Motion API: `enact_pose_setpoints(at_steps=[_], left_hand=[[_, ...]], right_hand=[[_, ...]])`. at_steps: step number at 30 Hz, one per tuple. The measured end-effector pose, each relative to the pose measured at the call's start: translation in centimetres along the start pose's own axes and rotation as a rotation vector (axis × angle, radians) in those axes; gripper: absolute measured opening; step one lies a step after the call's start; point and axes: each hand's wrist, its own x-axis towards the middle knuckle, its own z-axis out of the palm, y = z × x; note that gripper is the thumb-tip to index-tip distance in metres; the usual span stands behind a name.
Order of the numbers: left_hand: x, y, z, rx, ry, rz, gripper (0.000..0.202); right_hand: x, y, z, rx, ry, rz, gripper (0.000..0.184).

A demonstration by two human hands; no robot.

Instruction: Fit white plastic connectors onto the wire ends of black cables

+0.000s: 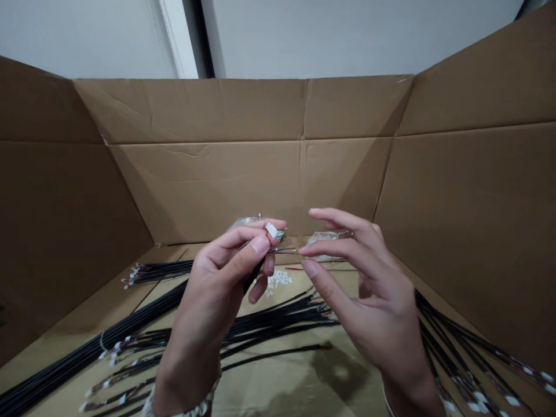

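Between the thumb and fingers of my left hand (226, 278) is the end of a black cable (253, 275). A small white connector housing (273, 231) sits at that end, above the thumb tip, with a few coloured wires by it. Thin purple wires (284, 252) stick out to the right from the same cable end. My right hand (369, 289) is just right of these wire tips, its thumb and fingers spread apart. Its index fingertip is close to the wire ends; whether it touches them I cannot tell.
Black cables (278, 318) with thin wire ends lie across the cardboard surface under my hands. A tied cable bundle (130, 318) is at left, more cables (460, 347) at right. Loose white connector housings (280, 279) and a clear plastic bag (324, 237) lie behind. Cardboard walls (217, 168) enclose the area.
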Motion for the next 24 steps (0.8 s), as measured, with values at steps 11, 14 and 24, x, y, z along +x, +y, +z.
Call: enact_pose_setpoints(at_steps=[11, 14, 24], left_hand=[[0.2, -0.4, 0.0, -0.043, 0.001, -0.006, 0.008], [0.2, -0.4, -0.1, -0.048, -0.004, -0.002, 0.011], [0.2, -0.4, -0.1, -0.052, -0.018, 0.003, 0.013]], right_hand=[[0.2, 0.2, 0.3, 0.09, -0.012, 0.04, 0.011], [0.2, 0.5, 0.4, 0.099, -0.016, 0.045, 0.011], [0.3, 1.0, 0.6, 0.168, 0.006, 0.056, 0.015]])
